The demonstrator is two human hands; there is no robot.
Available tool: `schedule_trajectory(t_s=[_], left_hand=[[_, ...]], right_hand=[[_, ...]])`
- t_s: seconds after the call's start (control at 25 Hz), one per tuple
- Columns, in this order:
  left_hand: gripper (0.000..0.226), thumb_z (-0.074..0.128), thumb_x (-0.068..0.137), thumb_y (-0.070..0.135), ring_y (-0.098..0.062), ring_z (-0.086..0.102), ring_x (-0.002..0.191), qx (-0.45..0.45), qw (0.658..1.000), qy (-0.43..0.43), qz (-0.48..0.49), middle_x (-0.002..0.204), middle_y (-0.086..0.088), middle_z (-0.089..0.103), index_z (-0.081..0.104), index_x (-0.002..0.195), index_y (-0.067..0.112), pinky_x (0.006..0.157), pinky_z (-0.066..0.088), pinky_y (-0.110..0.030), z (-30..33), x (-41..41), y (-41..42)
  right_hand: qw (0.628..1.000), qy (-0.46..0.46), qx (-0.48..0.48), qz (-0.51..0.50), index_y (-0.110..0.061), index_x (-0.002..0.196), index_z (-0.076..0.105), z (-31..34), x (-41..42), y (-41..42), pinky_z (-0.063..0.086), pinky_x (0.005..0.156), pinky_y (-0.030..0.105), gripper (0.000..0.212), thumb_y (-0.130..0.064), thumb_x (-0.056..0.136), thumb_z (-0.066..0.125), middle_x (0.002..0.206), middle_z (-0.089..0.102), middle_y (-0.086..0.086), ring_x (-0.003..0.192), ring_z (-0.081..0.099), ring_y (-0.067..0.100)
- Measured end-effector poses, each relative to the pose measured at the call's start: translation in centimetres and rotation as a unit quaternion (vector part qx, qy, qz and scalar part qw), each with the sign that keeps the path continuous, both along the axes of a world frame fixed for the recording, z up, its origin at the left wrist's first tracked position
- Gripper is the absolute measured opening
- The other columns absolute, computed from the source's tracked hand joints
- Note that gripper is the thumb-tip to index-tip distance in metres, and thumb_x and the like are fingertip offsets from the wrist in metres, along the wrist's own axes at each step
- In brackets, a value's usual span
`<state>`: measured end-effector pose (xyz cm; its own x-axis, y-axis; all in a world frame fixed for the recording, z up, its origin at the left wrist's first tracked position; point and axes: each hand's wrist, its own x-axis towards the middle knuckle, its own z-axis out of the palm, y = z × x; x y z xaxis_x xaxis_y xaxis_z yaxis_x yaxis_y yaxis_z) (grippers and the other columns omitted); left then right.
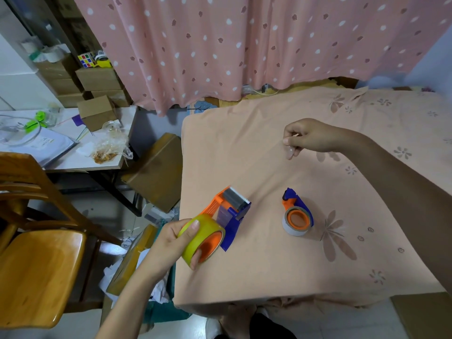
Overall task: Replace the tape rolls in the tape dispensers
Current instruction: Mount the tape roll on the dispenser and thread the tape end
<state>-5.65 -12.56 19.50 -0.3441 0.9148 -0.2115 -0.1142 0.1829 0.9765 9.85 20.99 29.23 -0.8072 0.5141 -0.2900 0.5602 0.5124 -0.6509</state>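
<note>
Two tape dispensers lie on the peach tablecloth [269, 270]. The left hand [171, 243] grips the yellow tape roll [195, 237] mounted on the larger dispenser [228, 211] near the table's left edge. The right hand [308, 138] hovers farther back, fingertips pinched on a clear tape scrap [290, 152]. The smaller dispenser [296, 211] carries a grey roll [289, 230].

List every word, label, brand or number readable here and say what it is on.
No text can be read in this view.
Purple panel of the large dispenser: faint print, too blurred to read.
Papers on the side desk: marks too small to read.
Yellow tape roll, small dispenser, cardboard boxes: no lettering visible.
</note>
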Motion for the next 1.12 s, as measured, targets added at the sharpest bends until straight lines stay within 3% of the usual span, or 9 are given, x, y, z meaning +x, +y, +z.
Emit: schedule_trajectory(t_s=[0.08, 0.16, 0.28, 0.44, 0.56, 0.64, 0.88, 0.96, 1.12], left_hand=[[0.067, 0.053, 0.081, 0.058, -0.033, 0.053, 0.052, -0.008, 0.999, -0.002, 0.031, 0.058, -0.04, 0.057, 0.062, 0.075, -0.008, 0.054, 0.051, -0.017, 0.0, -0.3, -0.3], [0.087, 0.057, 0.07, 0.073, -0.026, 0.051, 0.038, -0.006, 0.999, -0.025, 0.048, 0.043, -0.027, 0.055, 0.054, 0.065, -0.014, 0.048, 0.049, -0.019, -0.4, -0.4, -0.2], [0.078, 0.048, 0.072, 0.074, -0.013, 0.037, 0.024, 0.013, 0.98, -0.153, 0.126, 0.027, -0.005, 0.042, 0.06, 0.054, -0.002, 0.04, 0.043, -0.018, -1.1, -0.4, 0.8], [0.071, 0.037, 0.075, 0.065, -0.01, 0.031, 0.024, 0.048, 0.946, -0.26, 0.19, 0.023, 0.003, 0.033, 0.059, 0.035, 0.011, 0.074, 0.044, -0.024, -0.2, 0.1, 3.0], [0.069, 0.035, 0.077, 0.062, -0.01, 0.031, 0.022, 0.076, 0.917, -0.323, 0.222, 0.022, 0.003, 0.032, 0.061, 0.036, 0.013, 0.069, 0.045, -0.02, 0.4, 0.5, 4.4], [0.073, 0.029, 0.088, 0.061, -0.011, 0.033, 0.022, 0.102, 0.896, -0.37, 0.224, 0.022, 0.003, 0.033, 0.055, 0.034, 0.019, 0.056, 0.048, -0.016, 0.2, 0.7, 5.0], [0.062, 0.034, 0.092, 0.057, -0.011, 0.036, 0.024, 0.131, 0.851, -0.454, 0.228, 0.024, 0.003, 0.035, 0.046, 0.043, 0.021, 0.045, 0.044, -0.016, -0.9, 0.9, 5.6], [0.056, 0.037, 0.092, 0.055, -0.01, 0.036, 0.024, 0.138, 0.842, -0.47, 0.227, 0.025, 0.002, 0.036, 0.047, 0.049, 0.021, 0.044, 0.044, -0.017, -1.4, 0.8, 5.4], [0.054, 0.041, 0.092, 0.052, -0.009, 0.036, 0.025, 0.13, 0.827, -0.49, 0.242, 0.028, 0.003, 0.038, 0.047, 0.05, 0.02, 0.043, 0.043, -0.018, -2.3, 1.4, 5.8]], right_hand=[[1.0, -0.005, 0.001, -0.01, 0.0, 0.083, 0.057, -0.1, 0.0, 0.2, 0.054, 0.072, 0.024, 0.02, -0.009, 0.098, 0.047, 0.08, 0.07, 0.009, 0.075, 0.068, 0.017], [0.998, 0.0, -0.053, -0.032, 0.0, 0.084, 0.056, -0.9, 0.2, -0.3, 0.055, 0.069, 0.022, 0.02, -0.008, 0.099, 0.045, 0.08, 0.065, 0.008, 0.077, 0.069, 0.017], [0.964, 0.059, -0.245, -0.089, -0.005, 0.085, 0.058, -3.8, 0.5, -2.9, 0.057, 0.066, 0.019, 0.019, -0.008, 0.099, 0.046, 0.084, 0.064, 0.009, 0.083, 0.072, 0.018], [0.824, 0.139, -0.505, -0.215, -0.009, 0.084, 0.061, -9.1, 0.2, -9.5, 0.055, 0.078, 0.029, 0.016, -0.012, 0.096, 0.051, 0.096, 0.068, 0.009, 0.087, 0.071, 0.021], [0.699, 0.183, -0.624, -0.297, -0.01, 0.082, 0.061, -11.0, -1.2, -14.4, 0.056, 0.073, 0.03, 0.016, -0.012, 0.094, 0.052, 0.092, 0.069, 0.008, 0.079, 0.072, 0.02], [0.662, 0.19, -0.645, -0.331, -0.008, 0.083, 0.062, -11.0, -2.4, -17.1, 0.057, 0.063, 0.027, 0.015, -0.01, 0.093, 0.051, 0.083, 0.071, 0.008, 0.072, 0.072, 0.019], [0.646, 0.182, -0.64, -0.376, -0.012, 0.098, 0.066, -10.6, -3.9, -20.5, 0.056, 0.069, 0.029, 0.013, -0.018, 0.092, 0.056, 0.093, 0.067, 0.009, 0.078, 0.063, 0.021], [0.683, 0.178, -0.585, -0.399, -0.013, 0.101, 0.064, -11.0, -3.7, -20.4, 0.053, 0.069, 0.029, 0.015, -0.02, 0.087, 0.065, 0.091, 0.063, 0.008, 0.074, 0.059, 0.02], [0.79, 0.254, -0.366, -0.42, -0.015, 0.097, 0.069, -11.6, -3.3, -20.4, 0.048, 0.073, 0.022, 0.014, -0.011, 0.084, 0.068, 0.089, 0.069, -0.002, 0.08, 0.061, 0.012]])
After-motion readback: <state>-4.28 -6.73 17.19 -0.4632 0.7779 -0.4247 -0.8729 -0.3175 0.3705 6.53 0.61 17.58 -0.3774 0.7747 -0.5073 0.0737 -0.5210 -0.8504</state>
